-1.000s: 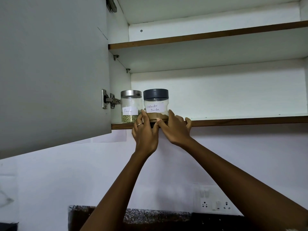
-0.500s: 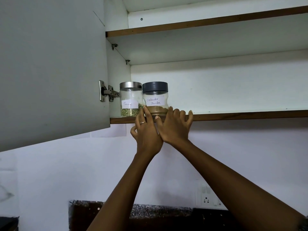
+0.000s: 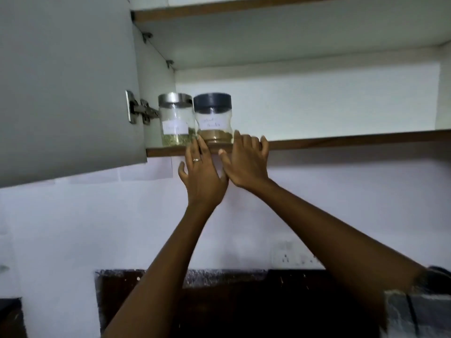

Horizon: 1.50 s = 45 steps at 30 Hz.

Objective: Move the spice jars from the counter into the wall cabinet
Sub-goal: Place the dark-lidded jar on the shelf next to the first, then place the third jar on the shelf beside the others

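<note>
Two labelled spice jars stand side by side at the left end of the wall cabinet's lower shelf. The left jar has a silver lid and green seeds; the right jar has a dark grey lid and brown powder. My left hand, wearing a ring, is raised just below the shelf edge with fingers spread, its fingertips near the base of the dark-lidded jar. My right hand is beside it, fingers apart at the shelf edge, just right of that jar. Neither hand grips a jar.
The cabinet door hangs open on the left, with a metal hinge next to the silver-lidded jar. An upper shelf spans above. A wall socket and a dark speckled backsplash lie below.
Both hands have let go of the dark-lidded jar and drawn back down to the shelf edge, fingers spreading. The jar now stands on the shelf beside the silver-lidded one.
</note>
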### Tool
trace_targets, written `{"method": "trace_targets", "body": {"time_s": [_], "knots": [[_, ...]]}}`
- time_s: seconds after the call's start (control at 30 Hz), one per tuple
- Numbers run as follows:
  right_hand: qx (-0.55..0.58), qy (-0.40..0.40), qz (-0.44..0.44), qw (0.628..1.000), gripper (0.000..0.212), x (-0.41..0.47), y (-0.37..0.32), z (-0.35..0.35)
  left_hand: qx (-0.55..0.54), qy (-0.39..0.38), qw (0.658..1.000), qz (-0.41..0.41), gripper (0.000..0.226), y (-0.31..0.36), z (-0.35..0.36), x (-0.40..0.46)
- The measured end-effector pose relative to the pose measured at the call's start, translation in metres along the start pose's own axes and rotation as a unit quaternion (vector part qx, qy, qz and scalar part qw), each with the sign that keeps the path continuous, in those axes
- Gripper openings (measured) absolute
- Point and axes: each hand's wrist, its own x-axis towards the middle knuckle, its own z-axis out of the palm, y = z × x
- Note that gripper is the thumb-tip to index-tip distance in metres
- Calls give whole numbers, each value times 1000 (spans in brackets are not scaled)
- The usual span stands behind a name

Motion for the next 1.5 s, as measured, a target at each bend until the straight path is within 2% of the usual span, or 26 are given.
{"method": "trace_targets", "body": {"time_s": [0.17, 0.27, 0.4, 0.53, 0.63, 0.73, 0.8, 0.9, 1.07, 1.23, 1.3, 1.37, 1.5], "knots": [[77, 34, -50, 995, 54, -46, 22, -15, -21, -18, 1000, 8, 76, 2, -4, -53], [94, 6, -37, 995, 51, -99, 44, -15, -51, -62, 997, 14, 70, 9, 4, -110], [96, -67, 11, 993, 48, -180, 87, -11, -94, -144, 985, 4, 65, 9, 20, -194], [75, -151, 117, 979, 47, -269, 143, -5, -130, -244, 960, -40, 64, 13, 38, -277], [57, -192, 215, 956, 48, -332, 180, -2, -149, -342, 924, -80, 67, 27, 54, -337], [57, -225, 305, 924, 50, -386, 205, -1, -170, -451, 867, -125, 72, 41, 71, -389], [59, -250, 359, 897, 57, -414, 221, -1, -165, -516, 831, -125, 76, 48, 84, -418], [102, -247, 431, 862, 73, -443, 244, -4, -170, -581, 787, -120, 79, 52, 103, -446], [162, -284, 499, 802, 102, -493, 277, -1, -218, -629, 724, -178, 82, 61, 130, -472], [207, -319, 546, 746, 115, -532, 291, 6, -248, -662, 671, -223, 88, 69, 152, -488], [203, -325, 547, 745, 110, -544, 297, 13, -269, -673, 642, -251, 89, 74, 164, -495], [205, -319, 529, 759, 104, -550, 298, 19, -306, -671, 620, -268, 88, 80, 171, -500], [207, -320, 498, 779, 97, -548, 301, 31, -352, -633, 616, -309, 89, 88, 183, -510]]}}
